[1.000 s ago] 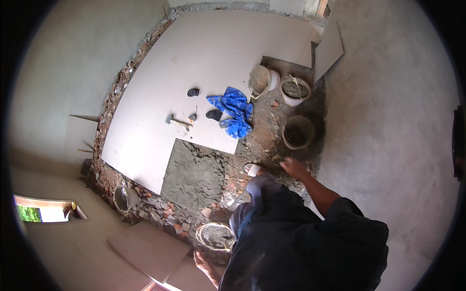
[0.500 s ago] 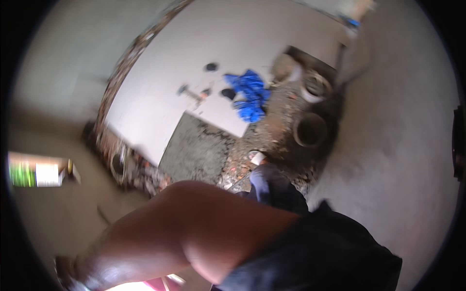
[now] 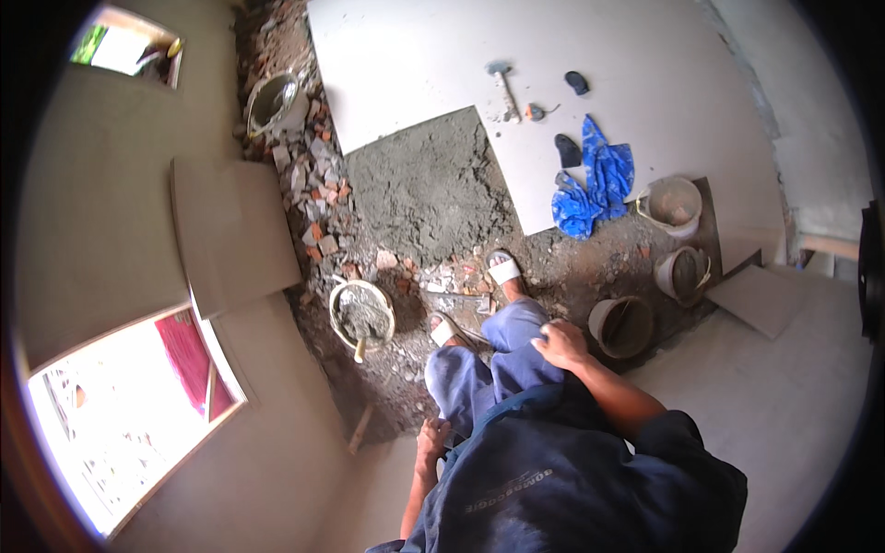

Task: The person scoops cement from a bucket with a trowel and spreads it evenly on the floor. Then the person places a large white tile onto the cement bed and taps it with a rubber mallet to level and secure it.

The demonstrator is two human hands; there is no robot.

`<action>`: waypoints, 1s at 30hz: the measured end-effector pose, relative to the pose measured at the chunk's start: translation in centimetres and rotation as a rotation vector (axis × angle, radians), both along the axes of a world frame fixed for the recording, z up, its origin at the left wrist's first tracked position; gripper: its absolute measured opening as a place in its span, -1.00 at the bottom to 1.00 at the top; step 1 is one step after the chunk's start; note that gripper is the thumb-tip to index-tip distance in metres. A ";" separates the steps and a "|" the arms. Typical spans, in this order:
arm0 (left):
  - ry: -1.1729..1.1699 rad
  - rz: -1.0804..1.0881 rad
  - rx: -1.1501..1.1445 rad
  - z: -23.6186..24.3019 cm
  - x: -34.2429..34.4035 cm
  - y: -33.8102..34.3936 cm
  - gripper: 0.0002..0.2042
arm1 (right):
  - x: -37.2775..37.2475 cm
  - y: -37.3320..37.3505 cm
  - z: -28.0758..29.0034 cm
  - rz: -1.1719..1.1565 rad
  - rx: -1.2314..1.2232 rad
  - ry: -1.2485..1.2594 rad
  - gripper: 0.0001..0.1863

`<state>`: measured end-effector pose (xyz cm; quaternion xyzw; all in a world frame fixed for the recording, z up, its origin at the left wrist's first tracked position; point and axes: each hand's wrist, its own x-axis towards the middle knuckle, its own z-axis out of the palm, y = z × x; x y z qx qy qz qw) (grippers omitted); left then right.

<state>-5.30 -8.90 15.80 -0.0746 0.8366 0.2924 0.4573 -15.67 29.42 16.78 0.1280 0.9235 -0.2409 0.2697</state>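
Observation:
My right hand (image 3: pixel 560 343) grips the fabric of my blue-grey trousers (image 3: pixel 512 350) at the right thigh. My left hand (image 3: pixel 431 435) is closed at the left side of the trousers, seemingly pinching their fabric. Left of my sandaled feet sits a bucket (image 3: pixel 356 308) of grey mortar with a handle sticking out. Ahead of my feet lies a square patch of rough mortar (image 3: pixel 424 184) bordered by large pale tiles (image 3: pixel 406 55). On the tiles lie a mallet (image 3: pixel 507 92), a small orange tool (image 3: pixel 535 112), dark pads (image 3: pixel 576 83) and a crumpled blue cloth (image 3: pixel 604 180).
A bucket (image 3: pixel 277 103) stands among brick rubble (image 3: pixel 318 217) by the left wall. Three more buckets (image 3: pixel 670 204) line the right. Loose tiles (image 3: pixel 230 230) lean by the left wall below a window; another tile (image 3: pixel 756 304) is at the right. A bright opening (image 3: pixel 129 424) is at lower left.
My view has swung left, shifting the room across the frame. The limb that swept across the lower frame has moved away, and both my hands are now at the trousers.

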 end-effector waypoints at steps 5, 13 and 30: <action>-0.151 0.184 0.040 3.9 -0.9 4.8 -0.70 | -0.5 4.5 -2.6 0.210 -0.004 -0.142 -0.70; -0.451 0.576 0.365 8.7 2.3 3.4 -0.77 | -8.6 -0.5 4.6 0.503 -0.469 -0.392 -0.70; 0.960 1.389 -0.118 -42.3 -7.4 -18.5 -0.37 | -27.4 -27.7 -37.5 1.052 -0.669 0.109 -0.71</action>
